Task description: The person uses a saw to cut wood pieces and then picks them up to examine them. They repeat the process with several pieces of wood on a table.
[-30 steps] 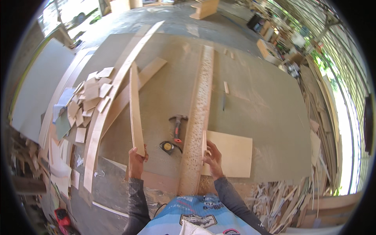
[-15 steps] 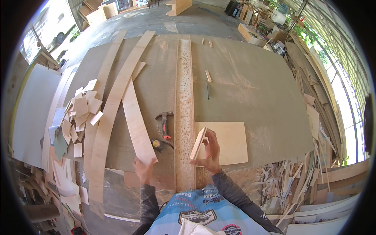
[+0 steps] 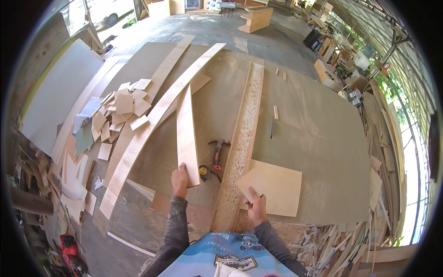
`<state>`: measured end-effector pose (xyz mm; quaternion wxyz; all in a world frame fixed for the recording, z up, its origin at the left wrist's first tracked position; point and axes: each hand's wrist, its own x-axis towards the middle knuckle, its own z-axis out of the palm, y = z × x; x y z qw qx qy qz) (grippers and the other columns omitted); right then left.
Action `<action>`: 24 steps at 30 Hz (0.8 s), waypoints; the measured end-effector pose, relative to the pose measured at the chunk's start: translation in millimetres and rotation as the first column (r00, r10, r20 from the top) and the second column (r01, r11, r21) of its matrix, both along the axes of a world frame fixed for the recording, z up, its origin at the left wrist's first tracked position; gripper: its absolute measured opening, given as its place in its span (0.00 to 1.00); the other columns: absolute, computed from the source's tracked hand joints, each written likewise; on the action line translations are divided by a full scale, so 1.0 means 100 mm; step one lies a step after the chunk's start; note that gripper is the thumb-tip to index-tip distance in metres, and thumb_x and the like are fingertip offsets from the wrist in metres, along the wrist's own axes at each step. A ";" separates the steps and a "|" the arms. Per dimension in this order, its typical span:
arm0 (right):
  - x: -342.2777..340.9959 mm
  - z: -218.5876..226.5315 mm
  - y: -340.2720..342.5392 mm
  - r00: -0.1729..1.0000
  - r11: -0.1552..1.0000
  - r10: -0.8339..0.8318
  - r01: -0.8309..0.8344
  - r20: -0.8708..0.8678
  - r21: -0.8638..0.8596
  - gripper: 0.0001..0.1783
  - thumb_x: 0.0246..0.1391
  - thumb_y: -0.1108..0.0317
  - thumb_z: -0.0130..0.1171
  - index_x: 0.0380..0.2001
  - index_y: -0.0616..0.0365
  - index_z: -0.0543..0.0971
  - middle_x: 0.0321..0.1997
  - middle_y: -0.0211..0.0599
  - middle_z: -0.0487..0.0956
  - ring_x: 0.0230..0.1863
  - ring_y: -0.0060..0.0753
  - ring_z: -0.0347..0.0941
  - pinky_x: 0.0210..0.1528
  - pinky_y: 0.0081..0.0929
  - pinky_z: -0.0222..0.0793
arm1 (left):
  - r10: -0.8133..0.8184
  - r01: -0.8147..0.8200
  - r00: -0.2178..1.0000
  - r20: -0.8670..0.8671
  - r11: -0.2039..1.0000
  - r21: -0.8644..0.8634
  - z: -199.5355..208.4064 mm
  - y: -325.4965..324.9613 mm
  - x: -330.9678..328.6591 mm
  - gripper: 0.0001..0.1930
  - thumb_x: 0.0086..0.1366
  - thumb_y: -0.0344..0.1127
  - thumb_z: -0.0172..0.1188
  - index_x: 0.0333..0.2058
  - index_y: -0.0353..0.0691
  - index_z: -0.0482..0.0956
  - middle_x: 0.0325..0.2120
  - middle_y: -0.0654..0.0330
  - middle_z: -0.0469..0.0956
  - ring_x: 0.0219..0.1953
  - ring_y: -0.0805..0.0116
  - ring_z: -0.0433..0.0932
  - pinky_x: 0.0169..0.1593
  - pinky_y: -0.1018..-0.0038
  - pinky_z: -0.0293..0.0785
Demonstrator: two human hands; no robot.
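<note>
Fingers (image 3: 183,168) clasp 1 long strip (image 3: 186,131) in left hand (image 3: 179,182), 1 small board (image 3: 248,180) in right hand (image 3: 257,208).

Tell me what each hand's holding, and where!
The left hand holds a plywood strip by its near end; the right hand pinches a small plywood piece, apparently by its near edge.

Strong daylight enters between ten and eleven o'clock, where the wide open doorway (image 3: 92,11) burns white, and glares again past three. The broad brown flat desk (image 3: 318,124) is softly lit; the pale flat plywood strip (image 3: 187,129) looks brighter. Brown wooden offcuts (image 3: 34,173) sit dim toward nine. Grey metal slats (image 3: 402,51) curve at two, within a black fisheye rim.
</note>
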<state>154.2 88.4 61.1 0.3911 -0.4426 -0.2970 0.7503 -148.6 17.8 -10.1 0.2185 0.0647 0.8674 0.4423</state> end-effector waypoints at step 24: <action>-0.66 -0.11 0.48 0.966 0.994 -0.072 0.049 0.247 0.095 0.12 0.58 0.67 0.64 0.41 0.60 0.77 0.33 0.31 0.78 0.24 0.20 0.70 0.23 0.23 0.65 | -0.394 -0.118 0.708 0.586 0.752 0.648 0.69 -0.98 0.99 0.24 0.77 0.57 0.41 0.31 0.44 0.70 0.10 0.73 0.57 0.09 0.80 0.55 0.13 0.78 0.51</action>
